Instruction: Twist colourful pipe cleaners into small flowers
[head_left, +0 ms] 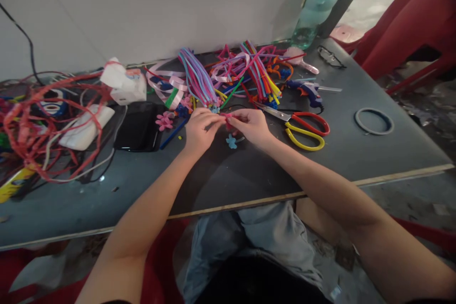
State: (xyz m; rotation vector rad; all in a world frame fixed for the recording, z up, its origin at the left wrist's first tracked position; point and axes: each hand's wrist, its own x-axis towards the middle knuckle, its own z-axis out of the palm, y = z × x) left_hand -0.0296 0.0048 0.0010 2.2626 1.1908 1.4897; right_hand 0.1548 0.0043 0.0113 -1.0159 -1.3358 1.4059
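Note:
My left hand (202,129) and my right hand (251,126) meet above the dark table, fingertips pinched together on a small pink pipe cleaner piece (227,118). Most of that piece is hidden by my fingers. Just below my right hand lies a light blue pipe cleaner flower (232,141) with a short pale stem. A pink pipe cleaner flower (165,121) rests to the left of my left hand. Beyond my hands are bundles of coloured pipe cleaners (199,76). Scissors (302,128) with red and yellow handles lie open beside my right hand.
A glue gun (309,91), a hairbrush (301,59) and a grey ring (374,121) are on the right. At the back stands a green plastic bottle (317,7). A black phone (137,126), a white box (124,83) and tangled red ribbon (21,123) occupy the left.

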